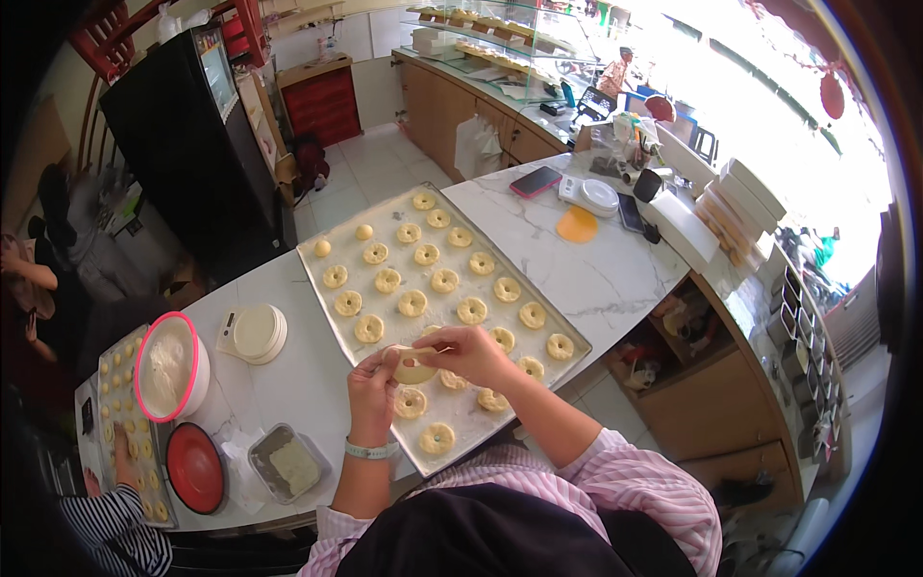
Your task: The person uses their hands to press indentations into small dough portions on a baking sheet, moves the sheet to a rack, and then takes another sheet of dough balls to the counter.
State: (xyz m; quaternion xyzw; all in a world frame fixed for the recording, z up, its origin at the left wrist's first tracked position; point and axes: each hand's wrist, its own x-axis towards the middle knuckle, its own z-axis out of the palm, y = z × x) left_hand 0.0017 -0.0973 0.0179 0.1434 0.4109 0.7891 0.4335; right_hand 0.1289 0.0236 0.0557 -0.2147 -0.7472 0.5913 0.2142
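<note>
Holding: both hands pinch one dough piece [413, 368].
Left hand [372, 383]: grasping dough.
Right hand [471, 352]: grasping dough.
Below: baking tray [317, 252].

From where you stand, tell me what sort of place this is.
Probably a small bakery or pastry shop: a large metal baking tray of ring-shaped raw dough pieces on a white marble counter, a glass display case of baked goods behind, and a white kitchen scale.

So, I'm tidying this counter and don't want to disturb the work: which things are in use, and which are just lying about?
In use:
- round pale dough piece, held by left hand and right hand
- large metal baking tray of ring-shaped dough pieces

Lying about:
- red phone
- flat orange disc
- small white kitchen scale
</note>
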